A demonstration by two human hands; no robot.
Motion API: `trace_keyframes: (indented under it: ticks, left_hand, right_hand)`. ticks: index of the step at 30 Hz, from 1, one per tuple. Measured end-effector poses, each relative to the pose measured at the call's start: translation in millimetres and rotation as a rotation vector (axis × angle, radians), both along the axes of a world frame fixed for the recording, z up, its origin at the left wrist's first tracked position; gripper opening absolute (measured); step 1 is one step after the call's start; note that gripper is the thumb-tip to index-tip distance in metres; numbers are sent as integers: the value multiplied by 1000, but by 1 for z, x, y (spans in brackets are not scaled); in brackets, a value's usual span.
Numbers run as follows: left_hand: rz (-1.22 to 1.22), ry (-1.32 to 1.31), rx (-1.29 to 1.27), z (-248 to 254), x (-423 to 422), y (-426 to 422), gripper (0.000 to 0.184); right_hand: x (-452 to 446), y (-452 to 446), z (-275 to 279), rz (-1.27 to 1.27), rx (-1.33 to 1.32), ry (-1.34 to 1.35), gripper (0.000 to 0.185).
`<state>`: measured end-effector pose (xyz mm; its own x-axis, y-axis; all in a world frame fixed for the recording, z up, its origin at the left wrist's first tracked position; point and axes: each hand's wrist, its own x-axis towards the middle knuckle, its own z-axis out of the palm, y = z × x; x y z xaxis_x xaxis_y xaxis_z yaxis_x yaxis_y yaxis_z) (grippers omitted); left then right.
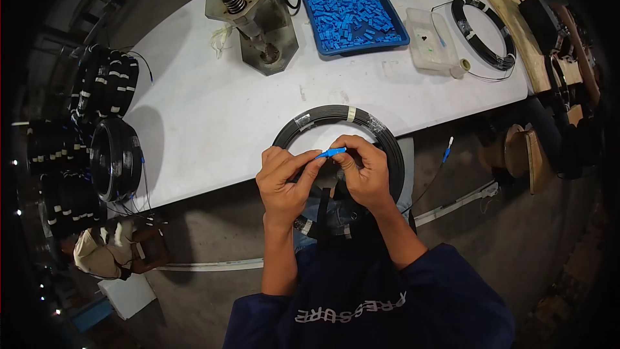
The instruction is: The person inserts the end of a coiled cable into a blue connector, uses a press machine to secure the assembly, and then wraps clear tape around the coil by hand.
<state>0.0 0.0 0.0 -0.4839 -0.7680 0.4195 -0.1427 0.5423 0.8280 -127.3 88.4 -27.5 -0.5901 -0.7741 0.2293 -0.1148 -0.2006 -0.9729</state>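
Note:
Between my hands is a small blue fibre-optic connector (pixel 334 152). My left hand (pixel 284 184) pinches its left end between thumb and fingertips. On the other end, the thumb and fingers of my right hand (pixel 365 171) are closed. Behind and below both hands, a coil of black cable (pixel 395 161) leans over the table edge towards my lap, bound with clear and white tape. A loose cable end with a blue connector and white tip (pixel 447 150) sticks out to the right of the coil.
A blue tray (pixel 313 19) full of small blue connector parts stands on the white table (pixel 194 123), beside a metal press (pixel 268 26). Right of it are a clear plastic box (pixel 429 55) and another black coil (pixel 468 32). Stacked coils (pixel 116 158) and a person (pixel 113 252) are at left.

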Motion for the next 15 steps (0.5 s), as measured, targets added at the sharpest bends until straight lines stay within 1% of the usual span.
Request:
trace_keyframes:
  ticks: [6, 8, 9, 11, 12, 14, 15]
  left_hand:
    - [-12, 23, 3, -11, 1, -3, 13]
    - [-117, 215, 207, -31, 1, -7, 12]
    - [-115, 217, 202, -40, -2, -6, 12]
    - [-226, 412, 440, -61, -10, -1, 11]
    - [-256, 430, 492, -64, -10, 0, 12]
    - [-269, 437, 488, -72, -8, -1, 14]
    - [-273, 439, 487, -71, -7, -1, 17]
  right_hand:
    - [2, 1, 3, 10, 1, -14, 14]
    - [3, 2, 12, 51, -27, -193, 14]
    - [3, 0, 13, 55, -31, -191, 14]
    - [3, -5, 16, 108, -142, -124, 16]
    - [2, -4, 17, 107, -144, -119, 16]
    - [2, -3, 19, 112, -58, -27, 17]
    - [3, -2, 19, 112, -57, -27, 17]
